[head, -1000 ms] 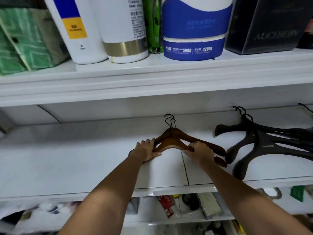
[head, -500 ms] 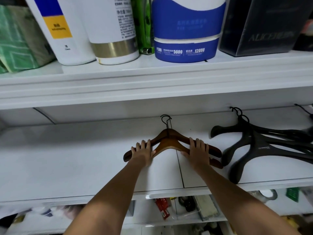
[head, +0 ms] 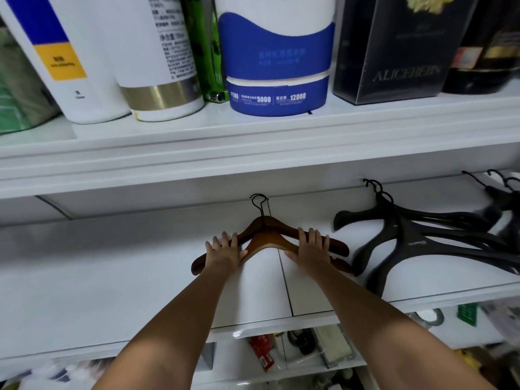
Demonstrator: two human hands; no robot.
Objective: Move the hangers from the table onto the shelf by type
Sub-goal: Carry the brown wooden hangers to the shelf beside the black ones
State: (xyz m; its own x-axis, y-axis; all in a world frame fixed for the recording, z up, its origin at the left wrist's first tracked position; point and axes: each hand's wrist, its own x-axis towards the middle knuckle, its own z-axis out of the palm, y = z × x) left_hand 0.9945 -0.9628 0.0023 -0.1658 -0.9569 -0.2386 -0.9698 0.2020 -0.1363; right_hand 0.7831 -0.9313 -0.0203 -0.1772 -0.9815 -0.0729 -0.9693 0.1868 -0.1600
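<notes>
Fingers [head: 225, 240] of left hand [head: 223, 256] and right hand [head: 313, 250] lie straight on wooden hangers [head: 270, 238].

Along the top board [head: 253, 130] I am seeing, from its left edge rightward, a green patterned pack [head: 17, 102], a white bottle with a blue and yellow label [head: 64, 60], a white bottle with a gold band [head: 160, 66], a thin green bottle [head: 206, 52] and a blue and white tub [head: 277, 66], all standing close together. A black lettered box [head: 402, 52] is standing toward its right end, with a dark container [head: 484, 52] just beside it. Lower down, a red pack [head: 260, 353], a clear tray [head: 334, 347], a tape roll [head: 429, 318] and a green tag [head: 467, 313] are lying.
</notes>
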